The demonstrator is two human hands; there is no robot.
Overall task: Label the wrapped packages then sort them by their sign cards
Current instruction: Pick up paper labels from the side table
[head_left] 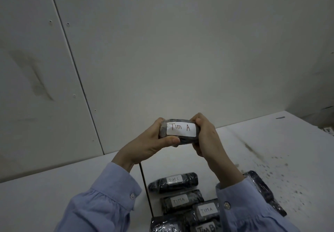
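Both hands hold a dark wrapped package (pixel 184 140) up above the white table, in front of the wall. Its white label (pixel 181 129) reads "Tim A". My left hand (pixel 155 141) grips its left end, thumb along the lower edge. My right hand (pixel 204 136) grips its right end with fingers curled over the top. Below on the table lie several more wrapped packages: one labelled "TIM C" (pixel 173 182), two labelled "TIM A" (pixel 180 200) (pixel 206 210), and two labelled "Tim B" at the bottom edge (pixel 205 229).
Another wrapped package (pixel 265 192) lies to the right, partly behind my right sleeve. The white table (pixel 271 150) has dark speckled stains on its right side and a seam (pixel 144 183) between two tabletops. A grey panelled wall stands behind.
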